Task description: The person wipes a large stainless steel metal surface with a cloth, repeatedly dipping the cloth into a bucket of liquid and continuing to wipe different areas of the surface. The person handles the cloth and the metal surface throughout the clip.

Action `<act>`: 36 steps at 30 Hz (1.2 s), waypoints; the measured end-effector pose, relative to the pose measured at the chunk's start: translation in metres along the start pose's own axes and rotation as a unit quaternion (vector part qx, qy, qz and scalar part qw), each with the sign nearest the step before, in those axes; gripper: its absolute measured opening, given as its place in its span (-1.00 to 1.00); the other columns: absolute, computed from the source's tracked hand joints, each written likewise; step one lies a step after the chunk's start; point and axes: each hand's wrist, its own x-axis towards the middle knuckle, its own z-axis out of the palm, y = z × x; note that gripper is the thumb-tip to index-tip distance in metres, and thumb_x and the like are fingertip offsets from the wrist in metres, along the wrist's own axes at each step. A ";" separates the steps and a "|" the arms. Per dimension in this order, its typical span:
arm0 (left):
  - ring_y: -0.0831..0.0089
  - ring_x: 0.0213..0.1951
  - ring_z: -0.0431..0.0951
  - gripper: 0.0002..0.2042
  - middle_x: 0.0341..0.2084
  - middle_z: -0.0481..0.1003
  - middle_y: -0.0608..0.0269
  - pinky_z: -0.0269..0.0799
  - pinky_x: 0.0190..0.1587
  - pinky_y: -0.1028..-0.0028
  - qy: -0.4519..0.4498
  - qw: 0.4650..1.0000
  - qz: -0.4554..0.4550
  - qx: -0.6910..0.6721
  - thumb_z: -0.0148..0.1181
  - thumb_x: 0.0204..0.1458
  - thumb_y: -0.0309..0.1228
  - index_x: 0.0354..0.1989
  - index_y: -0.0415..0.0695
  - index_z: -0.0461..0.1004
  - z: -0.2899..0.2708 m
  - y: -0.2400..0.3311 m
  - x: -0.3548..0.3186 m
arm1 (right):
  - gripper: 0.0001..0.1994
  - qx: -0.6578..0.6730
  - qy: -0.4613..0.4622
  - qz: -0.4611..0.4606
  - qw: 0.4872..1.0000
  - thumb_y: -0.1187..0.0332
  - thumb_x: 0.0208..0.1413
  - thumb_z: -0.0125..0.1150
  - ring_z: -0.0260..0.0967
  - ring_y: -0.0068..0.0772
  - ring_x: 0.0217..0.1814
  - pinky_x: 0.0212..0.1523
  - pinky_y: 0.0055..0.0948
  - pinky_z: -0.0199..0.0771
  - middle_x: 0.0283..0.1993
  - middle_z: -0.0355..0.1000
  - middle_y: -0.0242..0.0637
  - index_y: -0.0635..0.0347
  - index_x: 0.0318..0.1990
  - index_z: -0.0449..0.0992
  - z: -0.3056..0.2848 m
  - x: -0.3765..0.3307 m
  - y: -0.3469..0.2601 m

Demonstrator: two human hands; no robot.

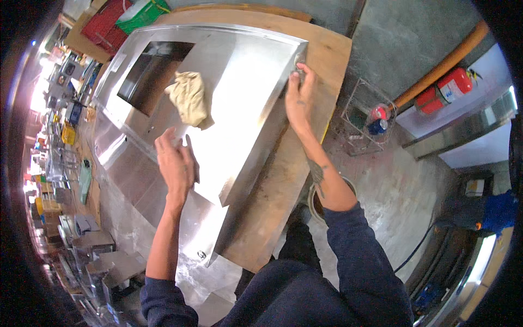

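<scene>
A large folded sheet-metal panel (pixel 245 82), shiny and with a rectangular cutout, rests on a wooden tabletop (pixel 329 82). My left hand (pixel 175 163) is over its near left part, fingers apart and nothing seen in them; I cannot tell whether it touches the metal. At the panel's far right corner, my right hand (pixel 300 101) has its fingers curled at the folded edge, gripping there. A crumpled tan cloth (pixel 188 98) lies on the panel beside the cutout, just beyond my left hand.
A red fire extinguisher (pixel 444 92) and an orange pipe (pixel 441 62) are at the right. Near them, a wire-frame rack (pixel 357 106) holds cans. A round bucket (pixel 316 201) stands under my right forearm. Cluttered tools and metal parts (pixel 68 131) line the left, with a green container (pixel 143 15) at the far left.
</scene>
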 end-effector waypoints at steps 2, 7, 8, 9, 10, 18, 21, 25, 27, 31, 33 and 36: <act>-0.21 0.12 0.48 -0.55 0.15 0.35 -0.26 0.42 0.17 0.00 0.004 0.999 0.046 -0.010 0.10 0.22 -0.54 0.30 -0.32 0.31 -0.001 0.001 0.003 | -0.64 -0.102 -0.051 -0.163 0.980 0.33 0.34 0.11 0.34 0.17 0.21 0.28 0.10 0.26 0.22 0.43 0.05 0.26 0.21 0.42 -0.006 0.010 -0.036; -0.31 0.34 0.26 -0.29 0.40 0.12 -0.41 0.24 0.32 -0.17 0.008 0.973 0.229 -0.040 0.32 0.14 -0.41 0.51 0.13 0.25 0.007 0.017 0.024 | -0.67 -0.422 -0.152 -0.307 0.840 0.25 0.25 0.19 0.40 0.10 0.16 0.19 0.08 0.36 0.12 0.53 -0.03 0.25 0.07 0.55 -0.015 0.045 -0.040; -0.34 0.40 0.19 -0.27 0.42 0.09 -0.39 0.20 0.36 -0.19 0.022 0.961 0.272 -0.042 0.37 0.11 -0.33 0.50 0.19 0.27 0.008 0.015 0.035 | -0.67 -0.427 -0.161 -0.305 0.836 0.24 0.23 0.20 0.40 0.10 0.14 0.19 0.08 0.37 0.09 0.53 -0.02 0.25 0.03 0.57 -0.013 0.042 -0.045; -0.38 0.40 0.18 -0.28 0.42 0.10 -0.38 0.19 0.37 -0.22 0.027 0.957 0.287 -0.044 0.37 0.12 -0.24 0.50 0.20 0.27 0.014 0.014 0.047 | -0.68 -0.436 -0.171 -0.304 0.830 0.23 0.21 0.21 0.40 0.10 0.13 0.18 0.07 0.37 0.07 0.54 0.00 0.25 0.00 0.59 -0.012 0.037 -0.051; -0.42 0.41 0.16 -0.28 0.42 0.11 -0.38 0.19 0.38 -0.25 0.030 0.953 0.299 -0.039 0.37 0.13 -0.15 0.51 0.21 0.27 0.018 0.010 0.057 | -0.69 -0.429 -0.186 -0.312 0.827 0.23 0.19 0.21 0.40 0.10 0.11 0.16 0.07 0.37 0.01 0.54 0.00 0.25 -0.03 0.59 -0.010 0.016 -0.055; -0.46 0.12 0.42 -0.34 0.09 0.35 -0.48 0.40 0.19 -0.14 -0.137 0.943 0.275 -0.129 0.39 0.05 0.01 0.17 -0.19 0.34 0.031 -0.021 0.107 | -0.67 -0.404 -0.334 -0.214 0.825 0.31 0.11 0.22 0.37 0.12 0.21 0.31 0.08 0.27 0.01 0.48 -0.01 0.23 0.01 0.52 -0.013 -0.213 -0.168; -0.31 0.03 0.51 -0.48 -0.06 0.45 -0.44 0.46 0.07 -0.07 -0.108 0.937 0.268 -0.197 0.36 0.07 -0.21 0.01 -0.32 0.29 0.042 -0.037 0.128 | -0.65 -0.503 -0.284 -0.225 0.785 0.29 0.19 0.18 0.35 0.16 0.27 0.34 0.13 0.24 0.07 0.48 -0.01 0.19 0.10 0.50 -0.007 -0.164 -0.140; -0.21 -0.11 0.63 -0.45 -0.20 0.57 -0.33 0.54 0.01 0.05 -0.068 0.940 0.149 -0.299 0.37 0.11 -0.17 0.05 -0.31 0.26 -0.004 -0.047 0.144 | -0.68 -0.510 -0.207 -0.243 0.799 0.35 0.23 0.13 0.37 0.18 0.17 0.23 0.07 0.37 0.05 0.50 0.03 0.21 0.10 0.52 -0.005 -0.101 -0.121; -0.11 -0.09 0.64 -0.47 -0.14 0.56 -0.32 0.55 -0.01 0.11 -0.055 0.943 0.083 -0.317 0.33 0.14 -0.20 0.09 -0.29 0.25 -0.033 -0.070 0.160 | -0.66 -0.485 -0.194 -0.230 0.821 0.37 0.23 0.11 0.37 0.18 0.15 0.20 0.06 0.39 0.03 0.51 0.03 0.22 0.14 0.52 -0.002 -0.113 -0.117; 0.38 -0.10 0.63 -0.60 -0.07 0.57 -0.01 0.61 -0.06 0.37 -0.080 0.849 0.095 -0.513 0.07 0.36 -0.32 0.29 -0.23 0.32 -0.089 -0.170 0.187 | -0.60 -0.432 -0.264 -0.227 0.832 0.38 0.16 0.15 0.40 0.18 0.08 0.13 0.06 0.44 0.00 0.49 0.06 0.24 0.15 0.55 0.006 -0.169 -0.146; 0.46 -0.07 0.60 -0.62 0.00 0.56 0.13 0.61 -0.03 0.41 -0.163 0.843 0.076 -0.508 -0.11 0.44 -0.35 0.31 -0.17 0.46 -0.128 -0.202 0.199 | -0.60 -0.422 -0.276 -0.233 0.832 0.39 0.16 0.15 0.40 0.18 0.07 0.14 0.09 0.41 0.00 0.48 0.06 0.24 0.16 0.55 -0.001 -0.195 -0.159; 0.44 0.00 0.58 -0.64 0.02 0.56 0.13 0.58 0.01 0.38 -0.100 0.853 0.112 -0.500 -0.08 0.44 -0.32 0.25 -0.19 0.51 -0.145 -0.275 0.233 | -0.61 -0.452 -0.222 -0.212 0.838 0.41 0.17 0.13 0.39 0.18 0.09 0.17 0.11 0.37 0.05 0.48 0.06 0.25 0.15 0.54 0.019 -0.219 -0.169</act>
